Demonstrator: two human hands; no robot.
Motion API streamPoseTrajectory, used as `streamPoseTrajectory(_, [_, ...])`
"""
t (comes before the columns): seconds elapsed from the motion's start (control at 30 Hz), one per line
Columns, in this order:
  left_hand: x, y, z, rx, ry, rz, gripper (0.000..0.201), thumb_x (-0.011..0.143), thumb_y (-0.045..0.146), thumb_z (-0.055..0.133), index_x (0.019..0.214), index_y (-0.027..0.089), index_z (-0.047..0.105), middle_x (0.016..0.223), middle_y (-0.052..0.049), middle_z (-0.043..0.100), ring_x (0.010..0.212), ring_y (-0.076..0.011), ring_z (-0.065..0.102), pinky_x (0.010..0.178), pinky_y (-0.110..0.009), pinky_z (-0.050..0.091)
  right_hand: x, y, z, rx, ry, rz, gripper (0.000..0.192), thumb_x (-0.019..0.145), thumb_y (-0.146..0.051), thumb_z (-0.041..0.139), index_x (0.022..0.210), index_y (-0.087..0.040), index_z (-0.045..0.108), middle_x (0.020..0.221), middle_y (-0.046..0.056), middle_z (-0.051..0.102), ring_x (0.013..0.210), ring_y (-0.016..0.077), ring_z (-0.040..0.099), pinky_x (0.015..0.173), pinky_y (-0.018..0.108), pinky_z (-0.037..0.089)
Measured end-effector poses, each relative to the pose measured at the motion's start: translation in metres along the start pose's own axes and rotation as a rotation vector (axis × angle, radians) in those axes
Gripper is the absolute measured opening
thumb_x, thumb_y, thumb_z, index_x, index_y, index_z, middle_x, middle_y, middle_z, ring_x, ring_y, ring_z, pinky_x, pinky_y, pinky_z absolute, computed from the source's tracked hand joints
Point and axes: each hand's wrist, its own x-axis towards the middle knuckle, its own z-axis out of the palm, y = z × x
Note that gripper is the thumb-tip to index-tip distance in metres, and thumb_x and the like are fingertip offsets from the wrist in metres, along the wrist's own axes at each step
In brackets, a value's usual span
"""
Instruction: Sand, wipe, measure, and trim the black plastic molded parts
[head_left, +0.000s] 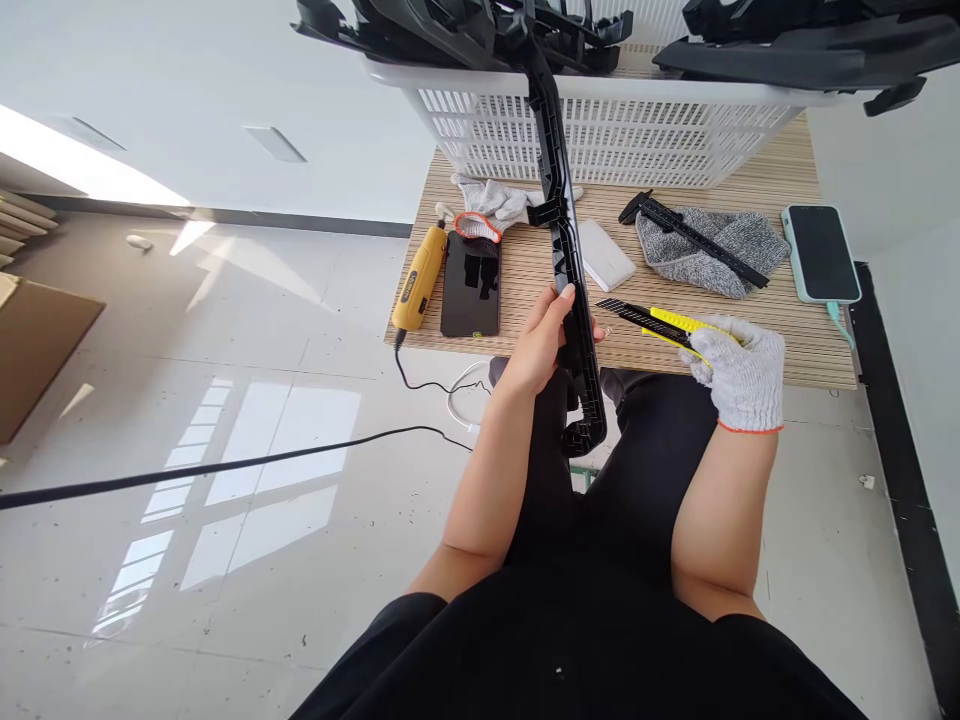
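Left hand (pixel 541 345), bare, was wrapped around a long black plastic part (pixel 568 270), gripping it near the lower third, just over the counter's (pixel 757 345) near edge. The part ran from below that edge, over the person's lap, up across the counter to the white basket (pixel 615 135) at the far edge; its top end seemed to rest against the basket rim, though the overlap made that hard to confirm. Right hand (pixel 739 370), in a white knit glove, was closed on a yellow knife (pixel 656 322) at the near edge, right of the part, the dark blade end pointing toward the part and stopping just short of it.

More black parts were piled in the basket. A spare glove (pixel 491 205) with an orange cuff lay near the far left, by the basket. A yellow rotary tool (pixel 418 278) lay along the left edge, its cord dropping off the near-left corner to the floor. A dark phone (pixel 471 285) lay just beside it. A white block (pixel 606 255) sat right of the part, mid-counter. A grey cloth (pixel 712 260) with a black caliper (pixel 694 238) across it lay further right. A second phone (pixel 821 253) in a pale green case lay by the right edge, cable plugged in.
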Motion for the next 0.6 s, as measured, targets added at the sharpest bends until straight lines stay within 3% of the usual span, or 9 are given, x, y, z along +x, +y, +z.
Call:
streamPoseTrajectory(0.23, [0.0014,-0.0034,-0.0031,-0.021,-0.001,-0.028,0.031,0.092,0.055,0.058,0.101,0.025,0.059,0.088,-0.002,0.072,0.102,-0.0242,0.073,0.082,-0.035,0.06,-0.0004,-0.0006,-0.0008,-0.039,-0.024,0.001,0.024,0.063,-0.029,0.078,0.08,-0.013,0.071,0.05,-0.002,0.053,0.041,0.01,0.049,0.035,0.02,0.03])
streamPoseTrajectory(0.33, [0.003,-0.0052,-0.0026,-0.027,0.011,0.032,0.029,0.091,0.053,0.062,0.099,0.025,0.061,0.088,-0.001,0.072,0.106,-0.0237,0.072,0.088,-0.035,0.059,-0.0003,-0.0004,-0.0011,-0.04,-0.031,-0.003,0.024,0.063,-0.028,0.078,0.08,-0.013,0.071,0.05,-0.001,0.054,0.042,0.0103,0.05,0.035,0.02,0.029])
streamPoseTrajectory(0.47, [0.0043,-0.0042,-0.0002,-0.032,0.042,0.06,0.039,0.09,0.06,0.06,0.085,0.022,0.062,0.067,0.0,0.064,0.093,-0.0212,0.073,0.083,-0.033,0.058,0.0004,0.0007,-0.0018,-0.041,-0.033,-0.009,0.022,0.065,-0.026,0.077,0.081,-0.012,0.071,0.051,-0.001,0.056,0.043,0.0106,0.051,0.035,0.02,0.029])
streamPoseTrajectory(0.6, [0.0024,0.0026,-0.0008,-0.064,0.021,0.043,0.061,0.09,0.077,0.04,0.066,0.023,0.058,0.042,0.003,0.042,0.064,-0.0158,0.066,0.067,-0.026,0.055,0.0011,0.0023,-0.0025,-0.015,-0.037,-0.012,0.019,0.064,-0.026,0.077,0.078,-0.014,0.072,0.052,-0.002,0.055,0.041,0.0096,0.049,0.034,0.02,0.029])
